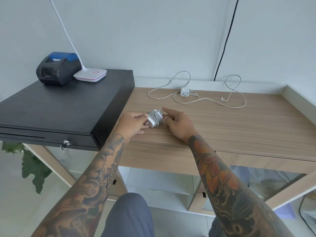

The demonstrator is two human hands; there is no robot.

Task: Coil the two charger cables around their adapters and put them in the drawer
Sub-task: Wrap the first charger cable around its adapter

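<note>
One charger looks done: the wound adapter [154, 118] lies on the desk [239, 127] near its front left, just beside the black cash box [65, 106], with its cable wrapped in tight turns round its middle. The left hand [132, 123] holds its near end in a finger-and-thumb grip; the right hand [179, 124] touches the far side, index finger straight, other fingers loosely curled and gripping nothing that I can tell. The bundle's long axis runs from front left to back right, plug end toward the left hand. The second adapter [184, 91] sits well apart at the back, its cable [205, 99] sprawled in loose loops, unwound. That coiling remains, and so does stowing both; the drawer [266, 160] under the desk edge appears closed.
</note>
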